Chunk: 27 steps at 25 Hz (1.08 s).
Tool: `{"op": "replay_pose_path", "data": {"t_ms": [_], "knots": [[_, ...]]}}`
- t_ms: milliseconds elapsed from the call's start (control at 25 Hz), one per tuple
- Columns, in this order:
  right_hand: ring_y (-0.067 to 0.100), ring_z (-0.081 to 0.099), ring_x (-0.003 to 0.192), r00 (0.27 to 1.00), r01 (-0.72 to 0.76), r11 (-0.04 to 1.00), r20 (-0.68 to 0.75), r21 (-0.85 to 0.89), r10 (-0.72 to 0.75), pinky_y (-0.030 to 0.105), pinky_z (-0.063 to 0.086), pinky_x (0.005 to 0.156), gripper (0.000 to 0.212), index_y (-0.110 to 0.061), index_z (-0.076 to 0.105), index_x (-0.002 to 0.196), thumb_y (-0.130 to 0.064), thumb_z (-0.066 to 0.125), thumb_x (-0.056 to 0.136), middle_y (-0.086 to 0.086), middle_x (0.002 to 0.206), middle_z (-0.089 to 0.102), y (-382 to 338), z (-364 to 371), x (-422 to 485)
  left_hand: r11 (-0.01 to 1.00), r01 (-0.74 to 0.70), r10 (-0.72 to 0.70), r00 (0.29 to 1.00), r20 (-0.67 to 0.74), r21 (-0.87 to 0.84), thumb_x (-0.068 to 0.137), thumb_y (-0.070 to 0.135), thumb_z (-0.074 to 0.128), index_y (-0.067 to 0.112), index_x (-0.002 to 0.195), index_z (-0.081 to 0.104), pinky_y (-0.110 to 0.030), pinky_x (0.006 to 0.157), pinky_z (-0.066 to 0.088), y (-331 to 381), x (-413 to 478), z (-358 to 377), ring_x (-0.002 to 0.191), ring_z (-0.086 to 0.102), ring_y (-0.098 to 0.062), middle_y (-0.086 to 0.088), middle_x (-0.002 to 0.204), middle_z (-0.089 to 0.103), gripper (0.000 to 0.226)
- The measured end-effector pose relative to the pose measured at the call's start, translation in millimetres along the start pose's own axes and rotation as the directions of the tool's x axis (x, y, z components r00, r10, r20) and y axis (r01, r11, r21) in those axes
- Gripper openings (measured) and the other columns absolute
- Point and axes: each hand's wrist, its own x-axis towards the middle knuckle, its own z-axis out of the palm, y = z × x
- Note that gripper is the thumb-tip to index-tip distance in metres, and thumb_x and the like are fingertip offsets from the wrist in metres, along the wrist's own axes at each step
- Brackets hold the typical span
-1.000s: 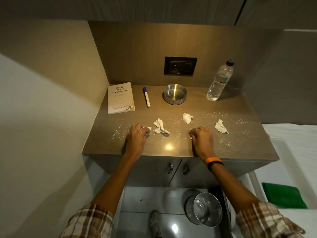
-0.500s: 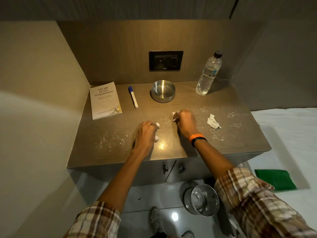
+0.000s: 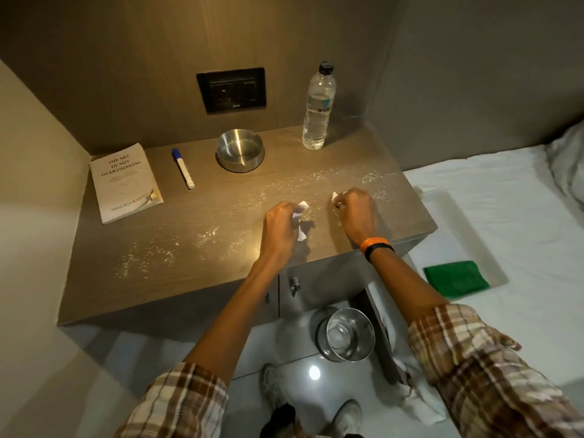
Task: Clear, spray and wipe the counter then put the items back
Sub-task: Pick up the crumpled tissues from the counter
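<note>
The brown counter [image 3: 177, 257] is dusted with white crumbs. At its back lie a white book [image 3: 124, 182], a blue-capped marker [image 3: 183, 168], a steel ashtray [image 3: 240, 149] and a clear water bottle [image 3: 317, 109]. My left hand [image 3: 281, 227] is closed on crumpled white tissue [image 3: 301, 220] near the counter's middle. My right hand [image 3: 357, 211] is fisted just to its right, with a bit of white tissue [image 3: 334, 196] poking out by the fingers. No loose tissue lies on the counter.
A steel waste bin [image 3: 347, 335] stands on the floor below the counter's right front. A green cloth [image 3: 455, 278] lies on the white bed [image 3: 505, 222] to the right. A black socket plate [image 3: 232, 90] is on the back wall. Cabinet doors with small handles [image 3: 294, 284] hang under the counter.
Both hands have moved right along the counter, gathering tissue pieces. The loose tissue at the right, seen half a second ago, is now under or in my right hand.
</note>
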Motion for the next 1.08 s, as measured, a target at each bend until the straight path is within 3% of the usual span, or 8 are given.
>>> {"op": "replay_pose_path", "data": {"t_ms": [200,360,440,560,680,760,920,1080], "knots": [[0.023,0.073,0.095,0.985,-0.049,0.913,-0.134,0.405,0.112,0.036,0.058,0.088,0.024,-0.009,0.081,0.098,-0.003,0.06,0.089,0.009,0.103,0.079,47,-12,-86,0.982,-0.015,-0.005,0.994,-0.109,-0.187,0.086,-0.003,0.07,0.008,0.1,0.077,0.0,0.08,0.04,48,-56,59,0.092,0.066,-0.01,-0.004,0.101,0.076,0.018],[0.014,0.075,0.081,0.978,-0.175,0.829,0.001,0.531,0.207,0.025,0.058,0.075,0.022,-0.012,0.081,0.086,-0.004,0.061,0.084,0.002,0.09,0.081,113,36,-156,0.955,0.076,-0.099,0.993,-0.068,-0.286,0.086,-0.001,0.07,0.012,0.094,0.077,-0.002,0.079,0.045,48,-124,145,0.089,0.064,0.003,0.005,0.095,0.074,0.017],[0.015,0.073,0.078,0.952,-0.305,0.81,0.151,0.5,0.266,0.027,0.058,0.073,0.022,-0.012,0.081,0.083,-0.003,0.061,0.084,0.003,0.087,0.081,155,88,-178,0.926,0.268,-0.255,0.963,0.083,-0.266,0.088,-0.002,0.065,0.012,0.094,0.076,-0.005,0.08,0.046,25,-160,207,0.092,0.065,0.003,0.007,0.098,0.073,0.019],[0.026,0.074,0.085,0.878,-0.45,0.817,0.344,0.36,0.332,0.033,0.06,0.078,0.017,-0.006,0.08,0.09,-0.009,0.063,0.092,0.013,0.094,0.079,215,183,-194,0.865,0.485,-0.443,0.858,0.261,-0.126,0.092,0.001,0.062,0.005,0.102,0.075,-0.024,0.092,0.052,-27,-200,309,0.103,0.068,-0.02,-0.009,0.11,0.074,0.018],[0.035,0.073,0.09,0.828,-0.498,0.829,0.422,0.255,0.368,0.032,0.057,0.081,0.02,0.0,0.078,0.098,-0.013,0.062,0.096,0.021,0.097,0.077,260,271,-205,0.808,0.589,-0.541,0.759,0.363,-0.027,0.098,0.009,0.058,0.004,0.12,0.069,-0.014,0.091,0.043,-84,-229,389,0.113,0.065,-0.027,-0.014,0.123,0.069,0.026],[0.035,0.074,0.092,0.823,-0.498,0.827,0.443,0.259,0.357,0.03,0.055,0.08,0.019,0.0,0.077,0.101,-0.011,0.062,0.096,0.021,0.097,0.077,287,330,-210,0.765,0.643,-0.581,0.705,0.407,-0.021,0.098,0.006,0.054,0.004,0.129,0.063,-0.017,0.093,0.041,-124,-241,437,0.119,0.06,-0.03,-0.017,0.13,0.065,0.032],[0.033,0.071,0.105,0.793,-0.5,0.816,0.531,0.289,0.298,0.025,0.049,0.083,0.022,-0.001,0.071,0.115,-0.012,0.062,0.098,0.019,0.111,0.074,328,427,-214,0.822,0.567,-0.512,0.69,0.512,0.058,0.098,0.002,0.05,0.004,0.145,0.046,-0.034,0.116,0.031,-197,-254,512,0.139,0.043,-0.032,-0.019,0.149,0.048,0.047],[0.032,0.07,0.107,0.792,-0.464,0.841,0.557,0.279,0.252,0.027,0.05,0.083,0.023,-0.006,0.068,0.118,-0.014,0.06,0.098,0.016,0.115,0.073,349,467,-219,0.901,0.392,-0.428,0.732,0.531,0.186,0.099,0.013,0.052,0.009,0.15,0.039,-0.044,0.118,0.031,-233,-265,533,0.143,0.038,-0.032,-0.017,0.155,0.041,0.053]]}}
